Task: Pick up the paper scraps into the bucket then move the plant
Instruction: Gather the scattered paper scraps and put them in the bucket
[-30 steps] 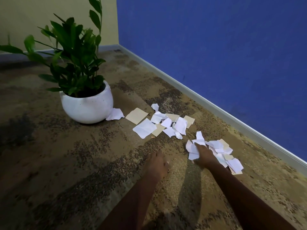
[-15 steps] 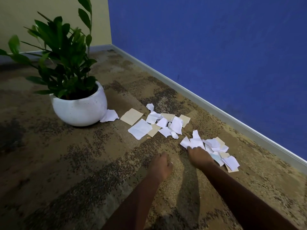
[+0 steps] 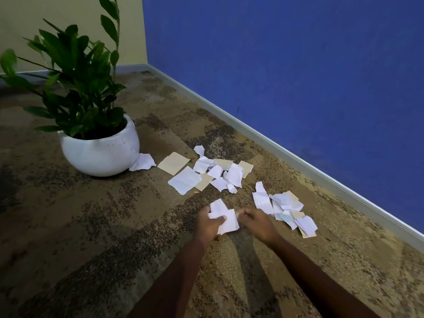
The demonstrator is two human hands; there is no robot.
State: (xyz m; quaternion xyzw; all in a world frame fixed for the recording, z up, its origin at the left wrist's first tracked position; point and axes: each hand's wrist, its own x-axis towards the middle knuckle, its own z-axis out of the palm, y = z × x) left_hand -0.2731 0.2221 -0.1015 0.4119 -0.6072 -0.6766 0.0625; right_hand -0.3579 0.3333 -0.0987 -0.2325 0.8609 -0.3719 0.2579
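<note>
White paper scraps are held between my two hands low over the carpet. My left hand grips their left side, thumb on top. My right hand pinches their right edge with curled fingers. Several white and tan scraps lie on the carpet just beyond my hands. A second pile of scraps lies to the right of my right hand. One white scrap rests against the round white pot of a green leafy plant at the far left. No bucket is in view.
The floor is mottled brown carpet. A blue wall with a grey baseboard runs diagonally along the right. A beige wall stands behind the plant, meeting the blue one in the corner.
My right hand lifted scraps off the near end of the right pile and brought them left. My left hand rose from the carpet and closed on them.
</note>
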